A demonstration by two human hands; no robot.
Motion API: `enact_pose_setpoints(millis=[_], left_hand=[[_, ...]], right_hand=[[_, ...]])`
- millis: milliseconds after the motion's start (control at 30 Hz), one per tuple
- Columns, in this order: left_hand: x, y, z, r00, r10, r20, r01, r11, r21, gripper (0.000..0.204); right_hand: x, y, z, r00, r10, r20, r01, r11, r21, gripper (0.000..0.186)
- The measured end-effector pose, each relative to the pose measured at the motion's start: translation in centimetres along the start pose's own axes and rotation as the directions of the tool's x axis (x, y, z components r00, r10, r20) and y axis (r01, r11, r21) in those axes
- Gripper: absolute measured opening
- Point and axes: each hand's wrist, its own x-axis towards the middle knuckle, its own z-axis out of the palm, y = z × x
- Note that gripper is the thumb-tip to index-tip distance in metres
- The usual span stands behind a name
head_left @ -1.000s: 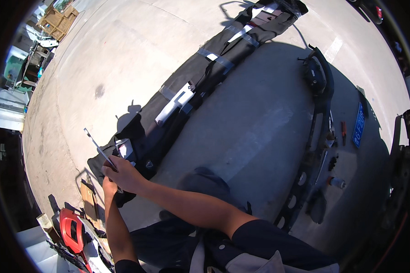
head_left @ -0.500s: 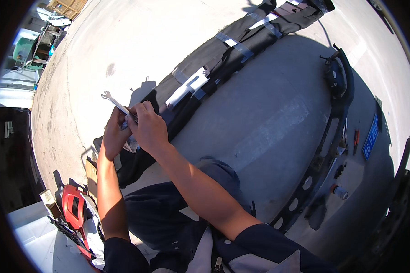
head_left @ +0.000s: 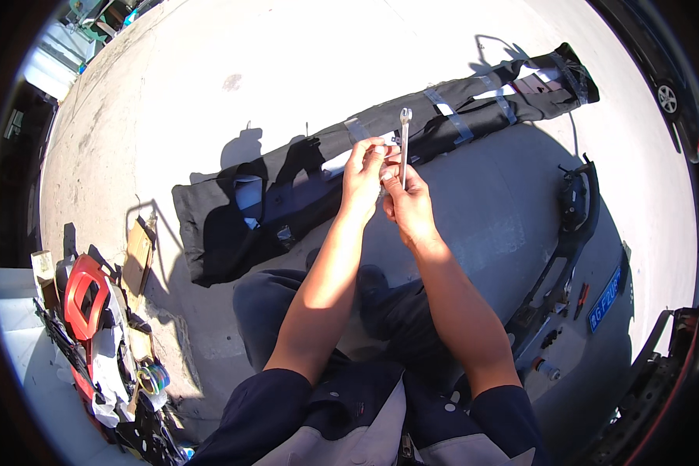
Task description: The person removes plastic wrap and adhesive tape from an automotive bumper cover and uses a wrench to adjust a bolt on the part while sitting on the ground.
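My right hand [head_left: 408,198] is closed around the lower part of a silver open-end wrench [head_left: 405,132], which stands nearly upright in front of me. My left hand [head_left: 364,179] is beside it, fingers curled toward the shaft; what lies between those fingers is too small to make out. Behind both hands a long bundle wrapped in black material [head_left: 206,229], with clear tape bands and white patches showing, lies across the concrete ground [head_left: 155,93].
A black vehicle bumper part [head_left: 575,202], pliers [head_left: 582,300], a spray can [head_left: 547,367] and a blue plate [head_left: 604,299] lie at right. At left are cardboard [head_left: 137,260], a red plastic part [head_left: 81,295] and assorted scraps. A black car [head_left: 664,74] is at upper right.
Both hands have risen and moved right with the wrench, which swung from leaning left to nearly upright. The view has turned, so the wrapped bundle lies more level across it.
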Motion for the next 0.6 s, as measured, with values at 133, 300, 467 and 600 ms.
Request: enact_pose_setpoints(millis=[133,300,467,600], left_hand=[[3.6,-2.6,-4.2,0.984,0.121,-0.131,-0.106,0.988,0.115,0.015],[6.5,-9.7,-13.2,0.798,-0.197,-0.57,0.206,0.977,-0.049,0.028],[10.1,-17.3,-14.3,0.732,-0.448,-0.513,0.471,0.877,-0.095,0.047],[15.0,-24.0,-16.8,0.804,0.109,-0.585,0.312,0.76,0.57,0.046]], right_hand=[[3.5,-3.7,-1.3,0.987,0.112,0.112,-0.063,0.928,-0.367,0.016],[9.6,-1.5,-8.5,0.995,-0.083,-0.063,0.013,0.705,-0.709,0.025],[9.9,3.0,-15.0,0.994,0.018,-0.105,-0.104,0.346,-0.932,0.027],[10.7,3.4,-13.1,0.992,0.114,-0.051,-0.084,0.299,-0.951,0.026]])
